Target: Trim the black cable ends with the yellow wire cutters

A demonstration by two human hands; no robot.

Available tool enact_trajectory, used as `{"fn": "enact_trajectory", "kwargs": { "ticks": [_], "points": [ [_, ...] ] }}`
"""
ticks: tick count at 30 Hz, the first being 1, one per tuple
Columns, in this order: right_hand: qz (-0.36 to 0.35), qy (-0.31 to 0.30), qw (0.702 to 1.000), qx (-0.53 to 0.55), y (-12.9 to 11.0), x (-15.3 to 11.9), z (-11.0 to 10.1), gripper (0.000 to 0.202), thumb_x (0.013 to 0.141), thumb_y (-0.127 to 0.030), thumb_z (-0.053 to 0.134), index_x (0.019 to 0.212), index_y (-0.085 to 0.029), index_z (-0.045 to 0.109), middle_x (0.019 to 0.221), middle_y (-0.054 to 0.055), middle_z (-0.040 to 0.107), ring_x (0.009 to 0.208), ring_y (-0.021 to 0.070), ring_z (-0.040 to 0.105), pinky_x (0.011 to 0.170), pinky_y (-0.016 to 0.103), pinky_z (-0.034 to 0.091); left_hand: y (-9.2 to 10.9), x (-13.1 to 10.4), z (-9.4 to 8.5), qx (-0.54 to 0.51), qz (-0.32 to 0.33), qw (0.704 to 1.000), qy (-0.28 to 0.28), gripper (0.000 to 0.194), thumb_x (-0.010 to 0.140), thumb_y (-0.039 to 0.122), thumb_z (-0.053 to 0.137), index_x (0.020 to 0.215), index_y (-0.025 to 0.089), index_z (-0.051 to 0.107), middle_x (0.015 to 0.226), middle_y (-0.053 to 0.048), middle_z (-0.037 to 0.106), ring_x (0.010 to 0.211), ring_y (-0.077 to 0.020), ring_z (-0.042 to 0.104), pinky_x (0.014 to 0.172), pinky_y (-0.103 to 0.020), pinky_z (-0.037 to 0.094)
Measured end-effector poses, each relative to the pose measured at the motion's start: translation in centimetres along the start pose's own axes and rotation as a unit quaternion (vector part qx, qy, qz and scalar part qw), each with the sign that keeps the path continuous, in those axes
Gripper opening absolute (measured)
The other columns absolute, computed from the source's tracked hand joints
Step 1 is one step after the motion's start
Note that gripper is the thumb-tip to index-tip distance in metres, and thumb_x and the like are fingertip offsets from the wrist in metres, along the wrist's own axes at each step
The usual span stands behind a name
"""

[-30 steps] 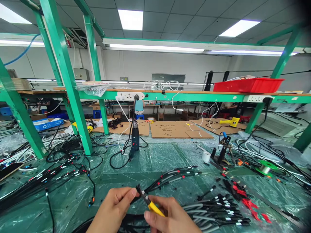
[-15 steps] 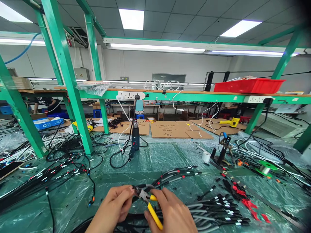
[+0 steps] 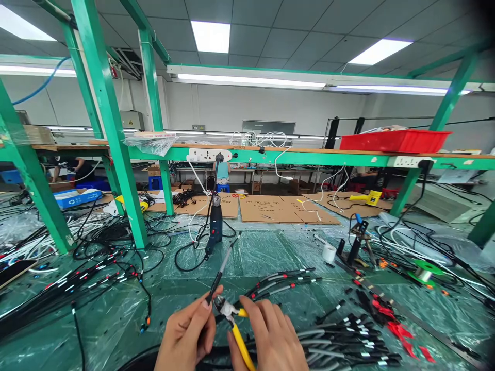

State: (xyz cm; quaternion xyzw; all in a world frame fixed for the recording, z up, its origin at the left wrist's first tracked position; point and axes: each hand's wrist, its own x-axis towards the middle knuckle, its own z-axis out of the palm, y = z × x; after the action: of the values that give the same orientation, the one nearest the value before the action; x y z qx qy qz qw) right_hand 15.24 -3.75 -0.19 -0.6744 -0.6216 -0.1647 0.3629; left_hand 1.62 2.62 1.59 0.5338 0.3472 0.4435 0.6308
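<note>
Has at far left, on the plastic-covered bench [image 3: 266,247], a bundle of black cables [image 3: 58,293] with red and white bands, well apart from the work. With the left hand [image 3: 187,335], pinches a grey-and-black cable [image 3: 222,269] between thumb and forefinger, pads pressed together on the black part, remaining fingers curled beneath. Angles that cable up, away and to the right, free tip raised toward a dark heat gun [image 3: 215,226] standing nozzle-up behind.

Seems, by judgement, to be in close cutter work on the pinched cable. Calls next for a steady pinch, and for blades lined up clear of the left thumb before any squeeze. Has yellow-handled side cutters [image 3: 228,310] just right of the left fingertips, head pointing up and left, handles spread; contact between blades and cable not discernible. With the right hand [image 3: 270,335], grips those cutters from the right, back of the hand upward, forefinger at the upper handle, thumb side along the lower one.

Has farther right a small fan of red-banded cables [image 3: 293,285], then, nearer, a thick pile of cables with white bands [image 3: 348,337], and beyond that red strips [image 3: 402,335] and a green-flanged wire spool [image 3: 422,273].
</note>
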Motion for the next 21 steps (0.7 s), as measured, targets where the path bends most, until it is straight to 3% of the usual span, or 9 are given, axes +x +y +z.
{"fn": "enact_trajectory", "kwargs": {
  "ticks": [5, 12, 18, 21],
  "points": [
    [0.008, -0.002, 1.000, 0.009, -0.04, 0.17, 0.14, 0.048, 0.073, -0.023, 0.059, 0.121, -0.024, 0.052, 0.093, 0.007, 0.060, 0.081, 0.0296, 0.058, 0.070, 0.047, 0.046, 0.49, -0.28, 0.42, -0.008, -0.001, 1.000, 0.027, 0.047, 0.080, 0.058, 0.063, 0.094, 0.015, 0.076, 0.046, 0.006, 0.042, 0.046, -0.0104, 0.036, 0.040, -0.017, 0.031],
    [0.008, 0.000, 1.000, 0.017, 0.05, 0.25, 0.00, 0.046, 0.075, -0.022, 0.059, 0.121, -0.024, 0.054, 0.093, 0.007, 0.062, 0.082, 0.0279, 0.058, 0.070, 0.045, 0.045, 0.59, -0.40, 0.61, -0.014, -0.011, 0.999, 0.031, 0.050, 0.079, 0.059, 0.063, 0.099, 0.015, 0.076, 0.046, 0.007, 0.043, 0.044, -0.0093, 0.032, 0.040, -0.017, 0.032],
    [0.006, 0.013, 1.000, -0.007, -0.14, 0.37, 0.09, 0.048, 0.074, -0.022, 0.059, 0.122, -0.022, 0.054, 0.095, 0.008, 0.061, 0.082, 0.0283, 0.057, 0.070, 0.045, 0.045, 0.55, -0.37, 0.84, 0.039, 0.006, 0.999, 0.035, 0.049, 0.080, 0.060, 0.059, 0.080, 0.015, 0.077, 0.046, 0.005, 0.042, 0.040, -0.0099, 0.032, 0.037, -0.019, 0.029],
    [-0.002, 0.010, 1.000, -0.028, -0.04, 0.26, 0.32, 0.050, 0.076, -0.024, 0.057, 0.125, -0.020, 0.052, 0.096, 0.010, 0.061, 0.082, 0.0288, 0.057, 0.069, 0.045, 0.045, 0.26, -0.26, 0.55, 0.046, 0.014, 0.998, 0.030, 0.053, 0.080, 0.062, 0.059, 0.093, 0.014, 0.076, 0.048, 0.006, 0.043, 0.043, -0.0101, 0.032, 0.040, -0.020, 0.027]
  ]
}}
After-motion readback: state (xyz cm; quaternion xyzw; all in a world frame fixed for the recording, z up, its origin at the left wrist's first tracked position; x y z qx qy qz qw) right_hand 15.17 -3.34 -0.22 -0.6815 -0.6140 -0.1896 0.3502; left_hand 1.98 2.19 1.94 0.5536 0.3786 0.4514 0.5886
